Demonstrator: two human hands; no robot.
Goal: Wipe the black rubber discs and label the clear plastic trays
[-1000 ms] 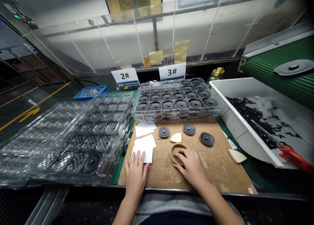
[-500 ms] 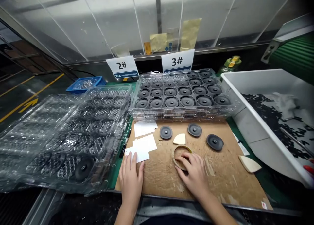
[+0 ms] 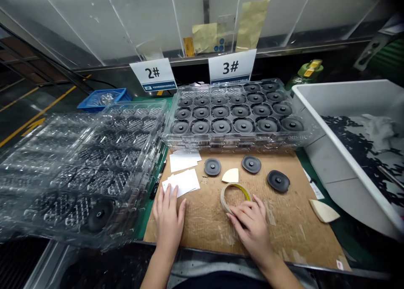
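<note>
My left hand (image 3: 169, 215) lies flat with its fingers stretched out, fingertips on the lower edge of a small stack of white paper cards (image 3: 186, 181). My right hand (image 3: 252, 226) grips the near rim of a roll of tape (image 3: 224, 196) between thumb and fingers. The roll is slightly tilted on the brown cardboard (image 3: 208, 230). A cream wedge-shaped piece (image 3: 231, 175) is just beyond it. Around these lie three dark round discs with raised centres: one disc (image 3: 212, 167) at left, another disc (image 3: 251, 164) farther right, and a third disc (image 3: 278, 181) rightmost.
Clear plastic trays (image 3: 221, 141) filled with dark discs stand behind the cardboard. More clear trays (image 3: 126, 144) are at left, near a black pen (image 3: 154, 190). At right stands a white bin (image 3: 331, 171) of small black parts. A second cream wedge (image 3: 324, 211) lies beside it.
My left hand has brought the nearest white card together with the middle ones. My right fingers have moved from inside the tape roll to its near rim, tilting it. The view has shifted slightly.
</note>
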